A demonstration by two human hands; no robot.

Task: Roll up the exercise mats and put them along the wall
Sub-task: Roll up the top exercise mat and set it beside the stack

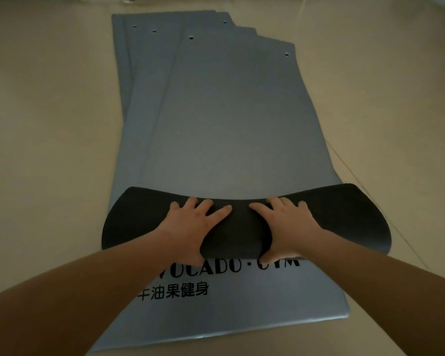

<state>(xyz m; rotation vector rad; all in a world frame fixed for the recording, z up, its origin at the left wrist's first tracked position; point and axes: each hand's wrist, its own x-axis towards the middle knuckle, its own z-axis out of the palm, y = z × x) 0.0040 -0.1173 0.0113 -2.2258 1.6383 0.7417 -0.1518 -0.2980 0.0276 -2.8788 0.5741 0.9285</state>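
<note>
— Nearest the camera, what was logged?

— Item 1: lettered mat [254, 299], grey, flat on the floor [49, 124], with its near end uncovered. Black lettering [175, 291] was printed on it, the upper line partly hidden by the roll and by the forearms.

— And just beyond it?

— Item 2: roll [344, 222], dark side outward, lying crosswise on the stack and formed from the near end of the top mat. Item 3: left grip [195, 227], fingers spread over the top of the roll, thumb tucked at its near side, clasping it. Item 4: right grip [285, 227], same clasp, beside the left at the roll's middle. The forefingers were close but not touching.

— Farther on?

— Item 5: top mat [237, 119], grey, its unrolled remainder lying flat and running away from the roll. Item 6: further mats [144, 111] beneath, grey, edges showing at the left, far ends stepped in a fan; the count was uncertain. Item 7: small round holes [286, 54] near the far corners. Beige floor lay on all sides.
</note>
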